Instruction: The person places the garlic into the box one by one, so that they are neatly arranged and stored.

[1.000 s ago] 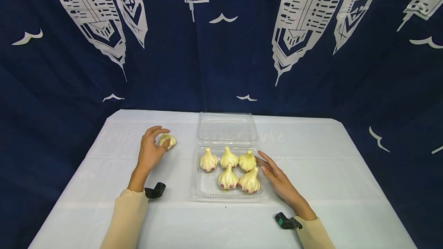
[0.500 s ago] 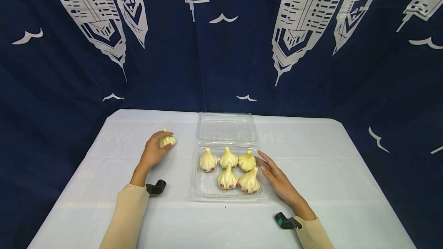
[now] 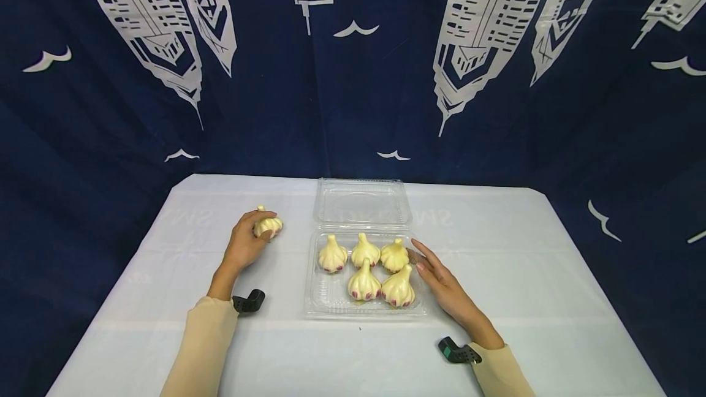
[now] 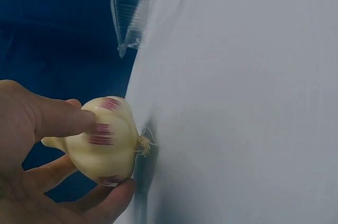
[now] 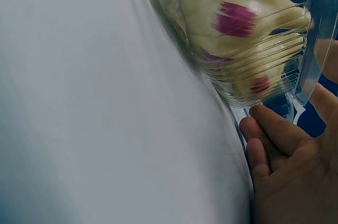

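Note:
My left hand [image 3: 244, 242] grips a garlic bulb [image 3: 270, 226] at the left of the table. In the left wrist view the thumb presses one side of this pale, purple-streaked bulb [image 4: 113, 147] and the fingers lie along the other. Its roots sit close over the white cloth, the stem pointing back toward the palm. My right hand [image 3: 448, 291] rests at the right side of a clear plastic container [image 3: 326, 306], fingers extended along its wall. Several garlic bulbs [image 3: 364, 283] stand inside, stems up, in two rows. The right wrist view shows the fingertips [image 5: 259, 112] just at the container's corner.
The container's clear hinged lid [image 3: 361, 202] lies folded back behind it. Everything rests on a white-covered table [image 3: 309, 360]. A dark blue curtain [image 3: 353, 97] with white building prints hangs behind the far edge.
The left hand has lowered and its fingers have closed round the garlic bulb, whose stem now shows above the fingers. The right hand and the container have stayed in place.

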A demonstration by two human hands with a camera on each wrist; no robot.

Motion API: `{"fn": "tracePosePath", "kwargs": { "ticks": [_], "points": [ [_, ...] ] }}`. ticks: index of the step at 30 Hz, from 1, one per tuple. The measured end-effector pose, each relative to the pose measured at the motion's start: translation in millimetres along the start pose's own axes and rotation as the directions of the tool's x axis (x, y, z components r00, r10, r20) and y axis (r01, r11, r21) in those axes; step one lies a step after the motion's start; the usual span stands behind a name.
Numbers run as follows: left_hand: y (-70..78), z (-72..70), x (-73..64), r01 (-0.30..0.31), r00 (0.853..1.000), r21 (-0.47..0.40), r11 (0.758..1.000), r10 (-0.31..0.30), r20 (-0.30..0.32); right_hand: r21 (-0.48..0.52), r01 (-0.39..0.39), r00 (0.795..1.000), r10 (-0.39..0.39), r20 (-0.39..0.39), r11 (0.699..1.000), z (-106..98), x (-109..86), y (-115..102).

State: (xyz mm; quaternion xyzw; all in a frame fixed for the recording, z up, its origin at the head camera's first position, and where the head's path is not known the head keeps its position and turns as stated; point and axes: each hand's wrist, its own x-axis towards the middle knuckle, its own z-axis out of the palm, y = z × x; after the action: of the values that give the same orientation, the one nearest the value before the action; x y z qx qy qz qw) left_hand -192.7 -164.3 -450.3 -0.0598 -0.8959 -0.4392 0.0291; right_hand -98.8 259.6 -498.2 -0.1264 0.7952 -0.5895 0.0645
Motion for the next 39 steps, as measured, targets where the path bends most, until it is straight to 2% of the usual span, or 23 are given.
{"fn": "tracePosePath", "kwargs": {
  "ticks": [6, 16, 25, 30, 35, 39],
  "points": [
    [11.8, 1.9, -9.4, -0.058, 0.998, -0.039, 0.998, 0.057, -0.028, 0.009, -0.006, 1.0, 0.006, -0.008, 1.0, 0, -0.6, -3],
    [33.3, 6.0, -29.2, -0.096, 0.995, -0.109, 0.989, 0.096, 0.001, 0.003, 0.009, 1.0, -0.009, 0.002, 1.0, 1, -1.4, -3],
    [52.4, 8.5, -46.2, -0.146, 0.989, -0.118, 0.982, 0.148, 0.012, 0.002, 0.014, 1.0, -0.014, 0.0, 1.0, 0, -1.9, -3],
    [61.3, 13.5, -56.8, -0.19, 0.98, -0.098, 0.977, 0.194, 0.032, 0.004, 0.012, 1.0, -0.012, 0.001, 1.0, 0, -1.9, -3],
    [67.9, 19.1, -65.9, -0.249, 0.965, -0.089, 0.965, 0.254, 0.062, -0.017, 0.013, 1.0, -0.013, -0.005, 1.0, 0, -1.2, -2],
    [71.8, 23.0, -70.6, -0.269, 0.958, -0.086, 0.959, 0.276, 0.075, -0.023, 0.013, 1.0, -0.013, -0.004, 1.0, 0, -0.9, -2]
  ]
}}
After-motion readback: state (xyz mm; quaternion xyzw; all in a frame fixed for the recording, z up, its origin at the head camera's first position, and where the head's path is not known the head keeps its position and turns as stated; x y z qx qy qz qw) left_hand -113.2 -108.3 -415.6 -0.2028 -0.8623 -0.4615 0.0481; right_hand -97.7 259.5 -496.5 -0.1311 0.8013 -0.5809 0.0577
